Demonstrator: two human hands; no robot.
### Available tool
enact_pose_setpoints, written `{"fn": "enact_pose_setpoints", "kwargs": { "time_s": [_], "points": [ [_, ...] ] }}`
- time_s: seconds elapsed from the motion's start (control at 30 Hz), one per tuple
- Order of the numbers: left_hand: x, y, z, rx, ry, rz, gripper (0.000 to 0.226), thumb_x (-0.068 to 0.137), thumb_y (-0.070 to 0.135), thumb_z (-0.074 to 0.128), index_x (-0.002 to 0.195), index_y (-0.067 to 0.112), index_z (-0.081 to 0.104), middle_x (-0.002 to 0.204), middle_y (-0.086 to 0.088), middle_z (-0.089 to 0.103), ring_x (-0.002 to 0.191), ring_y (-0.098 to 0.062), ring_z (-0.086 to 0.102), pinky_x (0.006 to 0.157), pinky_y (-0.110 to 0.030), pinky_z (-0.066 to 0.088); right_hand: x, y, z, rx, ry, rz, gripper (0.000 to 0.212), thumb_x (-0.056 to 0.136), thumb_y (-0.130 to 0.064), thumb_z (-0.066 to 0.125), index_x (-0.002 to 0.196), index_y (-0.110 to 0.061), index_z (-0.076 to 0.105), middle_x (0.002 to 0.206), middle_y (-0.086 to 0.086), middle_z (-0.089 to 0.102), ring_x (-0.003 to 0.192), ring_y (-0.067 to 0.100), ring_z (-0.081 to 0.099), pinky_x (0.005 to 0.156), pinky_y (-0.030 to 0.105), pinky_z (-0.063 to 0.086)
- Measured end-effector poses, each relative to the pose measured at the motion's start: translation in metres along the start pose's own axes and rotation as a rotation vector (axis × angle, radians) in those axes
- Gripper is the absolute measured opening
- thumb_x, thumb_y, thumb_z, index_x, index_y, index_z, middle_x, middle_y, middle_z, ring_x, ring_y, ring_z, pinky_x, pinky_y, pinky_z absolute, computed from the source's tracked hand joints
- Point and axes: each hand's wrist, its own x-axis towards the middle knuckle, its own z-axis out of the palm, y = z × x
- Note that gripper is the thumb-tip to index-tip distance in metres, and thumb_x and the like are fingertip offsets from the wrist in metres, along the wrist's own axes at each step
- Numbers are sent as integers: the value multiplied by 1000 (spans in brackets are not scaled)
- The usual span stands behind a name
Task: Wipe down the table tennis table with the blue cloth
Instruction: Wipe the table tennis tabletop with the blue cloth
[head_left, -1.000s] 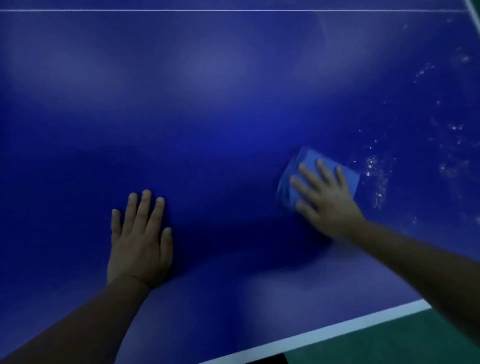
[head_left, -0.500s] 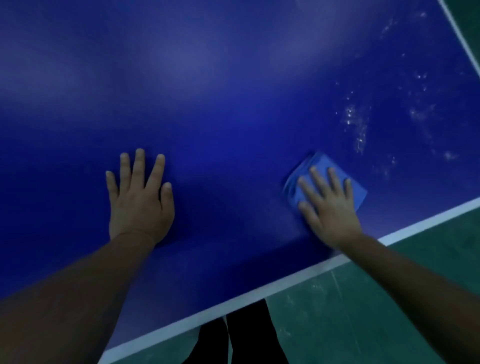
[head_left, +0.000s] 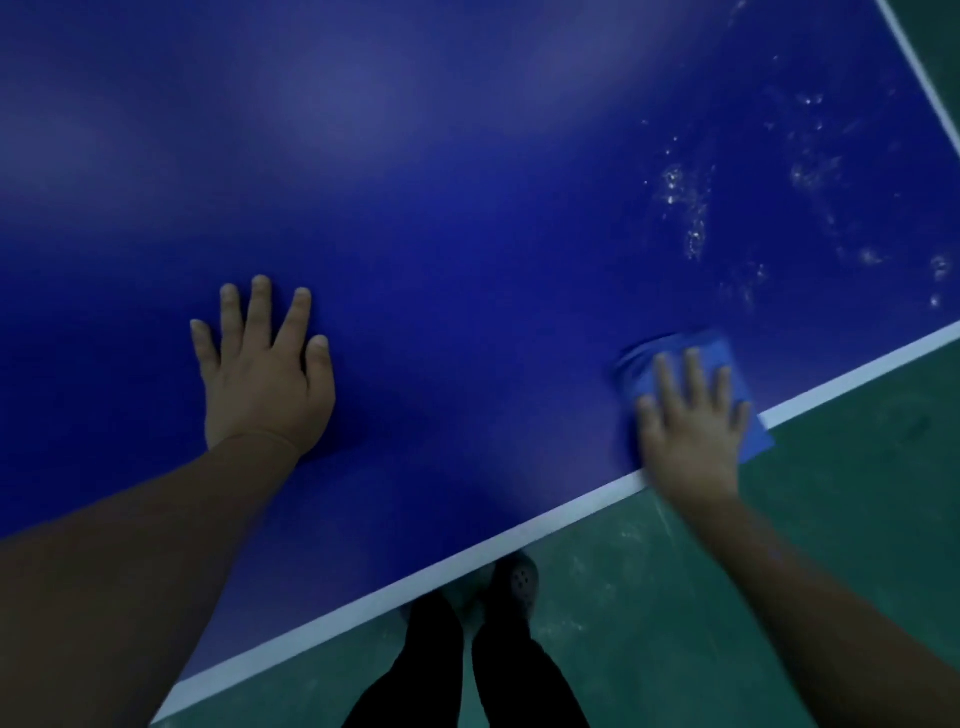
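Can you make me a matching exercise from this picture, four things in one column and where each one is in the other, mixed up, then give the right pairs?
Column one:
1. left hand
2. blue cloth
3. white specks
4. shoe

Column two:
A. on the green floor, just under the table's near white edge line
B. flat on bare table top, fingers spread, holding nothing
C. under the right hand, one corner past the table edge
D. scattered on the table top beyond the cloth, toward the far right

Right pairs: 1-B, 2-C, 3-D, 4-A
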Motion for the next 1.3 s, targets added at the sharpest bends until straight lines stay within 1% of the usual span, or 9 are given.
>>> {"fn": "enact_pose_setpoints", "kwargs": {
  "time_s": [0.13, 0.3, 0.37, 0.53, 0.63, 0.83, 0.93, 1.1, 1.3],
  "points": [
    [0, 0, 0, 24, -14, -9, 57, 103, 46, 19, 157, 28, 18, 167, -4, 3, 152, -25, -10, 121, -52, -9, 28, -30, -5, 120, 25, 353, 59, 103, -51, 22, 159, -35, 12, 168, -1, 5, 153, 35, 1, 118, 66, 5],
    [-1, 1, -1, 35, -12, -21, 56, 104, 45, 22, 157, 27, 17, 167, -4, 2, 152, -23, -11, 121, -51, -9, -71, -120, 27, -6, 43, -489, 53, 102, -52, 32, 152, -35, 34, 163, 0, 28, 152, 38, 15, 118, 66, 9],
    [0, 1, -1, 33, -6, -12, 56, 104, 45, 22, 157, 27, 17, 167, -4, 2, 152, -24, -11, 121, -51, -9, -48, -84, 21, -17, 5, -563, 54, 100, -54, 32, 151, -35, 36, 162, 0, 31, 150, 38, 19, 116, 67, 16],
    [-1, 1, 1, 45, -7, -9, 56, 104, 45, 21, 157, 27, 17, 167, -4, 2, 152, -25, -10, 121, -52, -8, 53, 8, -8, 111, 3, 259, 63, 99, -57, 17, 158, -38, 14, 168, -3, 6, 154, 32, 0, 119, 63, 2],
    [0, 2, 0, 47, -12, -14, 56, 104, 44, 22, 157, 27, 16, 167, -3, 1, 152, -24, -11, 121, -52, -9, 50, -32, -5, 158, 35, 431, 61, 101, -56, 17, 159, -38, 10, 168, -4, 3, 153, 33, -1, 118, 65, 2],
    [1, 0, 2, 68, -17, -14, 58, 103, 47, 17, 158, 28, 14, 167, -3, 0, 152, -23, -12, 121, -51, -10, -30, -87, 13, 41, -29, -403, 59, 100, -60, 27, 153, -35, 36, 163, -3, 26, 151, 33, 19, 119, 60, 19],
    [1, 0, 2, 60, -12, -13, 63, 99, 52, 10, 158, 29, 14, 167, -2, 2, 152, -22, -12, 121, -49, -11, 12, -20, -5, -40, -34, -230, 65, 96, -66, 25, 153, -36, 35, 163, -3, 27, 149, 33, 24, 110, 54, 28],
    [1, 0, 4, 67, 21, -14, 66, 97, 54, 7, 157, 29, 18, 166, -3, 7, 153, -24, -7, 121, -50, -8, 53, 2, -13, 34, -5, 189, 64, 102, -56, 22, 160, -29, 16, 168, 3, 7, 153, 34, -1, 120, 61, 3],
    [-2, 4, 3, 180, 62, 6, 73, 96, 58, 7, 156, 20, 25, 165, -7, 16, 152, -28, 5, 119, -55, 4, 17, -94, 11, 17, 26, -524, 58, 102, -53, 25, 154, -28, 33, 164, 2, 23, 153, 35, 12, 120, 62, 9]
  ]
}}
